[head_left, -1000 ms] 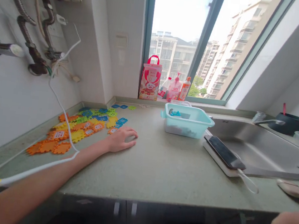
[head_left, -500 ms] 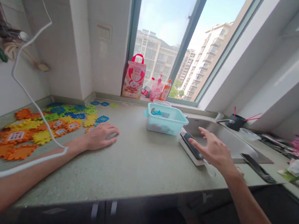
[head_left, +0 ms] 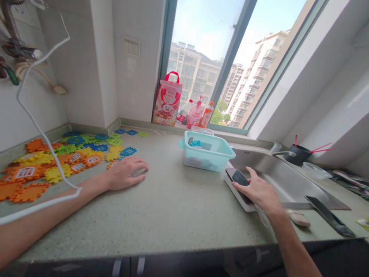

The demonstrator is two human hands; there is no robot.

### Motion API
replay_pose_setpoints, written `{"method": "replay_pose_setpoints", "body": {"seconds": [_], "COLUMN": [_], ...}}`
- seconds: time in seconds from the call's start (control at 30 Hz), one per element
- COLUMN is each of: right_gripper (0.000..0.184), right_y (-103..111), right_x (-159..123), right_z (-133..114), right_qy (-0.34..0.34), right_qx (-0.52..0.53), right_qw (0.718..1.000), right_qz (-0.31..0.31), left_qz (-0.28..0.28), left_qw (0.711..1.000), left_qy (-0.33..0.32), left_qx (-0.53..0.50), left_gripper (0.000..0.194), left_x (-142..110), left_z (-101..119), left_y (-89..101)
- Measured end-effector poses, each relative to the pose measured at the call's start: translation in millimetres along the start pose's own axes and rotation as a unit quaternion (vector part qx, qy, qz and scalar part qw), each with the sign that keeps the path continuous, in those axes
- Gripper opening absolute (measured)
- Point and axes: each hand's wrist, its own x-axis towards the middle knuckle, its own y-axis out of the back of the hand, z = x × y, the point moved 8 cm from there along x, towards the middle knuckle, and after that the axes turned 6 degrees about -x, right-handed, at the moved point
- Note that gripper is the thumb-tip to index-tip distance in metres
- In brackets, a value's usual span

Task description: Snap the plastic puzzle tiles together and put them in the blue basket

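Observation:
My left hand (head_left: 127, 174) rests palm down on the counter beside the colourful toy pieces, its fingers loosely spread and holding nothing. On the right, my right hand (head_left: 260, 192) is around a dark smartphone (head_left: 237, 176), with the thumb at its near left edge and the fingers at its far right edge. The phone lies on a white box-like block (head_left: 238, 198), from which a white cable (head_left: 263, 217) comes out. A light blue plastic basket (head_left: 203, 162) with small blue and grey items inside stands behind the phone, apart from both hands.
Orange, yellow, green and blue interlocking pieces (head_left: 31, 192) cover the left of the counter. A white cable (head_left: 36, 124) hangs across my left forearm. A steel sink (head_left: 286, 177) lies at right, with a dark flat object (head_left: 329, 216) and a pale oval object (head_left: 298, 218) by its edge.
My right hand has lowered onto the phone, its thumb and fingers drawing closer round it. The left hand stays in place on the counter. The view has shifted slightly.

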Motion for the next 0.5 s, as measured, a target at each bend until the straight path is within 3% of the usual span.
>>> {"method": "replay_pose_setpoints", "body": {"seconds": [0.33, 0.43, 0.5], "right_gripper": [0.090, 0.104, 0.115], "right_y": [7, 3, -5], "right_x": [-2, 4, 11], "right_z": [-16, -5, 11], "right_qy": [0.050, 0.055, 0.055], "right_qx": [-0.051, -0.005, 0.068], "right_qw": [0.997, 0.998, 0.993], "right_qz": [-0.010, -0.025, -0.078], "left_qz": [-0.016, -0.016, -0.014], "left_qw": [1.000, 1.000, 1.000], "left_qy": [0.002, 0.009, 0.018], "left_qx": [-0.006, -0.004, -0.004], "left_gripper": [0.041, 0.043, 0.044], "left_x": [2, 1, 1], "left_z": [7, 7, 6], "left_y": [4.5, 5.0, 5.5]}}
